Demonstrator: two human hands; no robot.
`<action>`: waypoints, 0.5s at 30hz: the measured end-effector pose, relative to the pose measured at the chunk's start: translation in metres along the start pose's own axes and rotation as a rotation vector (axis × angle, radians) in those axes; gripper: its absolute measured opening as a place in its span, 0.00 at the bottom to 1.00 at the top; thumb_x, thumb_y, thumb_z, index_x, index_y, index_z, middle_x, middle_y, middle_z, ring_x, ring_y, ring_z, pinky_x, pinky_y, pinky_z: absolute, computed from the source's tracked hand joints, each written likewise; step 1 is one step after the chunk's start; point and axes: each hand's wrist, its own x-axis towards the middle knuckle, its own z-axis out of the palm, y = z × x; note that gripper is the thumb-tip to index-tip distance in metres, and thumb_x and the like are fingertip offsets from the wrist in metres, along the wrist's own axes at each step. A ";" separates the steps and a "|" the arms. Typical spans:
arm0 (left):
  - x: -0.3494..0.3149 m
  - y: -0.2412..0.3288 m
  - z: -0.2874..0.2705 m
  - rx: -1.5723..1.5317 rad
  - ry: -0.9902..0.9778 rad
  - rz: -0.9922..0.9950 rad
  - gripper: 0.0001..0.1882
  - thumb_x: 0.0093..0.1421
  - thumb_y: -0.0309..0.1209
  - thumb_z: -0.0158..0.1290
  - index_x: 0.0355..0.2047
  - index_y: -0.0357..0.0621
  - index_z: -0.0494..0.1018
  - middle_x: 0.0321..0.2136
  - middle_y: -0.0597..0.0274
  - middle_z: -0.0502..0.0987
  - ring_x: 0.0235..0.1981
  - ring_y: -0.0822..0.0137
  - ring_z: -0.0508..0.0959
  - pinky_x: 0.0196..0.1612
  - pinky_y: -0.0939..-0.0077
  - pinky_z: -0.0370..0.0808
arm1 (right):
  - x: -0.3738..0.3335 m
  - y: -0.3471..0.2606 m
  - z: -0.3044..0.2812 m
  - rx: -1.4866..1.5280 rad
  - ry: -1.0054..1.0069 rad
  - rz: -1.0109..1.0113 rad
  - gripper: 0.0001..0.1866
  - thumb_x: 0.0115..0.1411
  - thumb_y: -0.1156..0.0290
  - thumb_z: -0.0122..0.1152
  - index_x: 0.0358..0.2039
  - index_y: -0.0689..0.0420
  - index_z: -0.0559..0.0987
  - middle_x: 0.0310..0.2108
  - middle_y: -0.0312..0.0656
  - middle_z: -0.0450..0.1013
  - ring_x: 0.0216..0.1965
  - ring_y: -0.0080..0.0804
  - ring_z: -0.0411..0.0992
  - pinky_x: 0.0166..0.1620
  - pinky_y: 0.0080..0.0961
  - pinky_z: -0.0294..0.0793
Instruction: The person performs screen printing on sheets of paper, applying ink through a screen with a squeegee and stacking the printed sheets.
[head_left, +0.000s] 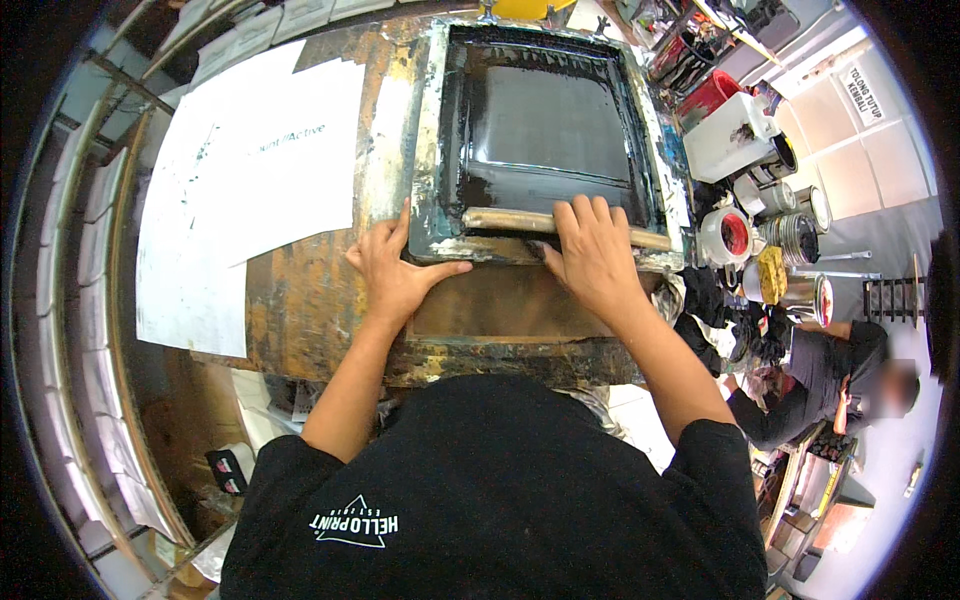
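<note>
A screen-printing frame (pixel 428 150) lies on the worktable, its dark mesh (pixel 545 120) smeared with black ink. My left hand (pixel 387 268) is at the near left corner of the frame. Its thumb stretches along the near edge and its index finger points up the left side, spread apart, while the other fingers are bent. My right hand (pixel 597 250) is closed round a squeegee (pixel 508 219) with a long wooden handle, which lies across the near end of the mesh. The fingers go over the handle and the thumb is on the near side. The squeegee's blade is hidden.
White paper sheets (pixel 265 165), some with dark marks, lie left of the frame on the stained worktable (pixel 300 300). Ink pots (pixel 728 236), a white jug (pixel 728 138) and dark rags (pixel 710 315) crowd the right side. Racks (pixel 95 300) stand at far left. Another person (pixel 820 385) is at far right.
</note>
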 end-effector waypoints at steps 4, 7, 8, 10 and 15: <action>0.008 0.024 -0.007 -0.663 0.035 -0.064 0.58 0.42 0.48 0.76 0.67 0.33 0.61 0.50 0.50 0.78 0.48 0.59 0.79 0.56 0.64 0.71 | -0.005 -0.009 -0.027 -0.026 0.098 0.022 0.23 0.50 0.56 0.71 0.39 0.55 0.74 0.37 0.42 0.68 0.42 0.41 0.67 0.45 0.40 0.64; 0.032 0.046 -0.025 -0.884 0.118 -0.014 0.56 0.47 0.40 0.76 0.68 0.28 0.56 0.51 0.49 0.78 0.51 0.62 0.78 0.54 0.69 0.76 | 0.021 0.006 -0.050 -0.101 0.281 -0.003 0.24 0.46 0.53 0.72 0.38 0.53 0.75 0.35 0.41 0.69 0.40 0.42 0.68 0.43 0.39 0.66; 0.043 0.053 -0.027 -0.927 0.127 0.011 0.55 0.49 0.39 0.75 0.68 0.26 0.55 0.52 0.49 0.77 0.53 0.63 0.78 0.54 0.70 0.77 | 0.034 0.016 -0.056 -0.143 0.333 0.000 0.24 0.47 0.52 0.72 0.37 0.53 0.75 0.35 0.41 0.70 0.39 0.42 0.69 0.42 0.39 0.68; 0.067 0.073 -0.040 -1.089 0.222 0.124 0.55 0.54 0.45 0.71 0.70 0.28 0.51 0.59 0.44 0.71 0.54 0.61 0.77 0.55 0.68 0.77 | 0.062 0.029 -0.082 -0.137 0.496 -0.061 0.21 0.49 0.52 0.70 0.35 0.53 0.76 0.32 0.42 0.71 0.37 0.43 0.71 0.38 0.41 0.70; 0.173 -0.036 0.033 -0.853 0.375 0.088 0.25 0.65 0.38 0.53 0.57 0.33 0.68 0.46 0.47 0.75 0.36 0.64 0.77 0.39 0.66 0.75 | 0.112 0.033 -0.133 -0.115 0.483 -0.048 0.18 0.63 0.51 0.56 0.36 0.55 0.75 0.29 0.42 0.72 0.32 0.40 0.69 0.39 0.37 0.71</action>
